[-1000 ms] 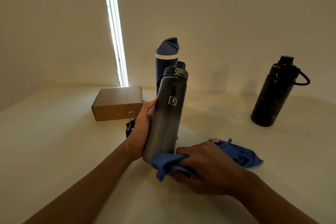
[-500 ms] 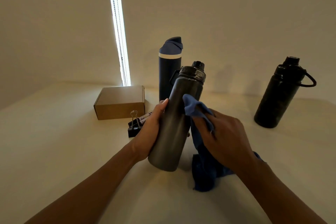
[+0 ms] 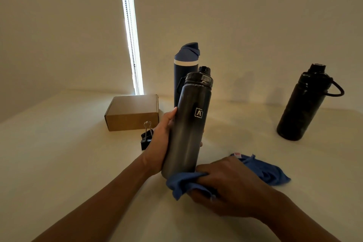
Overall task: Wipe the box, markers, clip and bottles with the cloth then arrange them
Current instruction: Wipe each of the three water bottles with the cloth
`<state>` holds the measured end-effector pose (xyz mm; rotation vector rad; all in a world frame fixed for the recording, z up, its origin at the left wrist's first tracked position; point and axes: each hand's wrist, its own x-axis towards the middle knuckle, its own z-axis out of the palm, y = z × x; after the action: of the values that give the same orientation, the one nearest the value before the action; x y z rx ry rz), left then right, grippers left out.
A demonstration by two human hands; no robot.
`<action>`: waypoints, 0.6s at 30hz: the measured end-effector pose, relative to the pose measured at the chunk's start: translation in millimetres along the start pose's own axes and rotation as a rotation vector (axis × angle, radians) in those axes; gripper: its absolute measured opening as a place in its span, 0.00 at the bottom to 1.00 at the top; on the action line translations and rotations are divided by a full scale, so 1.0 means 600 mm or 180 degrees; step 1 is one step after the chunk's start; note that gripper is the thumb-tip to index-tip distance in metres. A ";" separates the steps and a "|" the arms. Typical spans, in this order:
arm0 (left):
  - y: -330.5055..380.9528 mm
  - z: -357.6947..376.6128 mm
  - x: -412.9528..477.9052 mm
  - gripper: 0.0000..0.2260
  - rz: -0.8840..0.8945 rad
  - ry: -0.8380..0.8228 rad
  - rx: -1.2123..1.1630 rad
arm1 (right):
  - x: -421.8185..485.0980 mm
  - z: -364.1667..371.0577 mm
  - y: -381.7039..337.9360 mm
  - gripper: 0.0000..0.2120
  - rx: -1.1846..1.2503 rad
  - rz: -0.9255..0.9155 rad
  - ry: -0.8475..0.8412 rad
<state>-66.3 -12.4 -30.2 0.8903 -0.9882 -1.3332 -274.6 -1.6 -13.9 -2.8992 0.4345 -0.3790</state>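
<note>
Three bottles are in view, and the grey bottle [image 3: 188, 124] serves as the landmark: it is tilted a little, cap leaning away and to the right, its dark lid uppermost and a small square logo facing the camera. The left hand [image 3: 160, 143] grips it around the middle from the left side, thumb up along the near edge and the fingers [image 3: 200, 144] curled round the back, only their tips showing past the right edge. At the bottle's lower end the right hand [image 3: 225, 184] pinches a bunch of the blue cloth [image 3: 263, 171] and holds it against the base, fingers curled over the fabric; the rest of the cloth trails on the counter [image 3: 59, 163] to the right of the bottle's base. Directly behind the grey bottle, partly hidden by it, a navy bottle [image 3: 185, 68] with a white band and a blue lid stands upright. Well to the right of the grey bottle a black bottle [image 3: 302, 104] with a loop handle on its lid stands apart. To the left of the grey bottle and a little farther back a closed cardboard box [image 3: 131, 113] lies flat on the counter. Just in front of the box, beside the left hand, a black binder clip [image 3: 146, 137] sits with its wire handle up, partly covered by the hand. Behind the box a bright vertical strip of light [image 3: 130, 31] runs up the wall.
</note>
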 end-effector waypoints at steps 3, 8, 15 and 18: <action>0.001 -0.002 0.000 0.32 -0.0112 0.0028 -0.0008 | 0.005 -0.018 0.004 0.29 -0.0157 0.0278 0.0134; 0.000 -0.010 0.003 0.27 -0.0272 -0.0099 0.0174 | -0.004 -0.024 0.040 0.12 -0.0715 0.0780 0.1519; 0.003 -0.001 -0.003 0.34 -0.0524 -0.0485 0.0214 | 0.009 -0.031 0.111 0.29 0.0209 0.1718 0.1803; -0.001 -0.004 0.001 0.34 -0.0459 -0.0502 0.0251 | 0.011 -0.042 0.109 0.32 0.0180 0.1354 0.2183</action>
<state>-64.0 -13.3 -31.4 0.9414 -1.1217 -1.5134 -292.6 -69.0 -2.8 -2.4455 1.0826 -1.2729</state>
